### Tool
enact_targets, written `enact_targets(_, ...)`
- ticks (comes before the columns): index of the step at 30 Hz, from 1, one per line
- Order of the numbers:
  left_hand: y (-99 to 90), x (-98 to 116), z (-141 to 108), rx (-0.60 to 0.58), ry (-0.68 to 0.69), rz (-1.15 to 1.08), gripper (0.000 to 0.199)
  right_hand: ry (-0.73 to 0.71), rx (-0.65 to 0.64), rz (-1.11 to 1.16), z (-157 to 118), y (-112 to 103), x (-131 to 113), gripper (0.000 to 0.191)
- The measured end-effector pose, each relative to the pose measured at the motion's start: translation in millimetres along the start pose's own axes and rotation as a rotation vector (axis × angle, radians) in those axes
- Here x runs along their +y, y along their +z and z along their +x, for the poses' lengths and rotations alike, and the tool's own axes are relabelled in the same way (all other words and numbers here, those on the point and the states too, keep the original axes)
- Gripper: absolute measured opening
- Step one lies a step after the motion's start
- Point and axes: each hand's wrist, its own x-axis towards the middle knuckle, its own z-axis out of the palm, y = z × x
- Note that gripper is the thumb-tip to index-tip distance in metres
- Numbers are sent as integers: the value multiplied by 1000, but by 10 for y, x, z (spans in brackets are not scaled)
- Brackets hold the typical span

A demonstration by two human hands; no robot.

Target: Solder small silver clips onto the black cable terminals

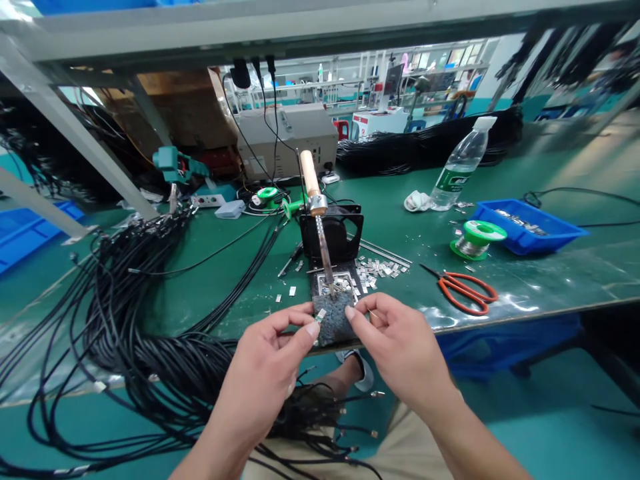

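Observation:
My left hand [277,343] pinches a small metal connector [321,316] between thumb and forefinger, at the left side of a dark grey sponge block [336,323]. At the sponge's right side, my right hand [395,337] has thumb and fingers closed; a thin strand shows by its fingertips, too small to make out. A soldering iron [311,175] with a wooden handle stands tip down just behind the sponge, in front of a black fan frame [356,230]. Small metal pieces [380,268] lie scattered to the right of the iron.
Black cables [135,333] fill the left side and hang over the front edge. Orange-handled scissors [467,292], a solder spool [476,240], a blue tray [537,228] and a water bottle [459,167] are at the right. A metal shelf beam [300,30] crosses above.

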Motion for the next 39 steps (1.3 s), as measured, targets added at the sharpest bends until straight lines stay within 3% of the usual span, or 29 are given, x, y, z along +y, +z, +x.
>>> enact_targets(5, 19, -21, -81, 4, 84, 111, 32, -43, 44, -16, -118, 40, 97, 31)
enact_targets(9, 24, -49, -130, -18, 59, 89, 31, -51, 51, -22, -191, 37, 171, 32)
enact_targets(14, 6, 3, -109, 19, 61, 94, 34, -58, 53, -32, -150, 36, 96, 30)
enact_targets(19, -16, -54, -56, -10, -43, 43, 41, -25, 0, -27, -73, 32, 125, 30)
enact_targets(23, -28, -141, -74, -120, -117, 26, 47, 60, 97, -58, -7, -256, 244, 35)
enact_targets(27, -1, -133, -115, -218, -105, 65, 37, 122, 287, -186, 12, -656, 281, 31)
enact_targets(29, 25, -93, -133, -239, -78, 96, 30, 151, 352, -228, -80, -752, 253, 34)
enact_targets(31, 49, -48, -149, -282, -78, 107, 26, 126, 283, -188, -236, -739, 201, 41)
enact_targets(33, 63, -15, -166, -333, -82, 115, 25, 22, 5, -82, -403, -643, 132, 43)
enact_targets(35, 66, -1, -186, -370, -77, 136, 24, -14, -159, -36, -525, -514, 59, 38)
enact_targets(39, 57, -3, -227, -385, -69, 156, 24, -66, -194, 29, -606, -326, -57, 33)
